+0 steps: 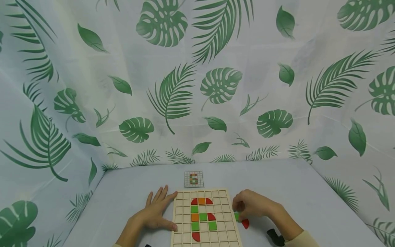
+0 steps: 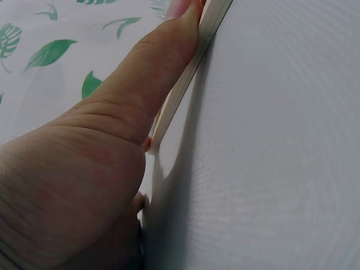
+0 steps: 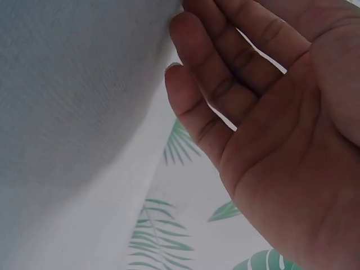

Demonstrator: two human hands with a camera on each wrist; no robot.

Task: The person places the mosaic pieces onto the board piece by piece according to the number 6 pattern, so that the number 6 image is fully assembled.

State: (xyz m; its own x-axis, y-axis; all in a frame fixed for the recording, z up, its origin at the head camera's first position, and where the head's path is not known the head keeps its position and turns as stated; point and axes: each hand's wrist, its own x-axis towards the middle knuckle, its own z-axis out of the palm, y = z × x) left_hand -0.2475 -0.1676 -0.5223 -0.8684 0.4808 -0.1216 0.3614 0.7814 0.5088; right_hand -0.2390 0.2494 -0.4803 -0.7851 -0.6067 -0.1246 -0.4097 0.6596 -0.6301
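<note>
A pale wooden grid board (image 1: pixel 223 206) lies on the table, with red rounded pieces, orange squares and green squares set in its cells. My left hand (image 1: pixel 155 211) is spread at its left side, thumb and a fingertip touching the edge. In the left wrist view, the thumb (image 2: pixel 146 73) lies along the board's side (image 2: pixel 180 93). My right hand (image 1: pixel 251 204) is bent down just right of the board, over a loose green square (image 1: pixel 237 216) and a red rounded piece (image 1: pixel 245 223). Its fingertips meet the green square, but any grip is hidden.
A small card (image 1: pixel 193 179) with a coloured figure 6 on a grid lies behind the board. A black object (image 1: pixel 275 237) sits by the right wrist. Leaf-patterned cloth (image 1: pixel 216 137) hangs behind and at both sides of the table.
</note>
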